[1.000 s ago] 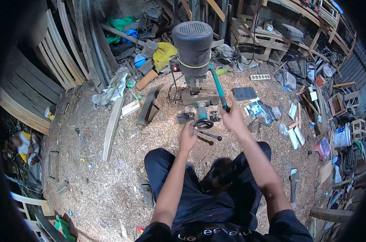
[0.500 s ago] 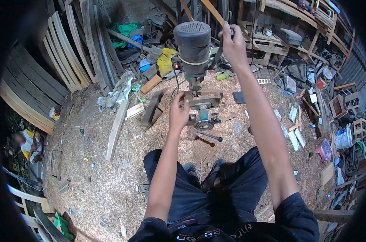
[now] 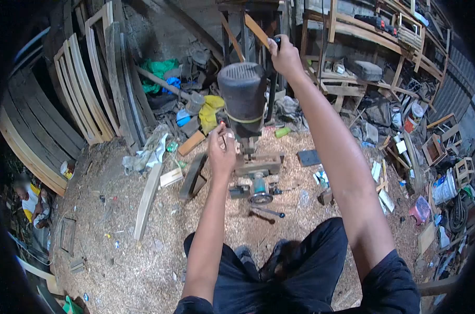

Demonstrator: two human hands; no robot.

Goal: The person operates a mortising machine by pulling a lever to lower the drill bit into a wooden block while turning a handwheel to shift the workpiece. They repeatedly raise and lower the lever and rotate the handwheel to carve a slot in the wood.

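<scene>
A drilling machine with a dark motor housing (image 3: 242, 94) stands in front of me. My left hand (image 3: 221, 152) is raised at the housing's lower left side, its fingers at a small lit red switch (image 3: 222, 123); the fingers are bent together. Up at the right, my right hand (image 3: 285, 55) is wrapped round a dark lever handle (image 3: 277, 42), beside a slanting wooden bar (image 3: 256, 31). Below the motor a wooden workpiece (image 3: 259, 164) lies in the clamp, above a teal vise part with a round handwheel (image 3: 261, 198).
Curved wooden pieces (image 3: 80, 89) lean at the left. A long board (image 3: 148, 201) and a dark wooden block (image 3: 194, 177) lie on the shavings-covered floor (image 3: 127, 261). Scrap and a white bucket (image 3: 445, 189) are at the right. Another person (image 3: 34, 204) sits at the far left.
My left hand has moved off the workpiece, up to the switch. My right hand still holds the lever, now higher in view. The camera view has tilted upward.
</scene>
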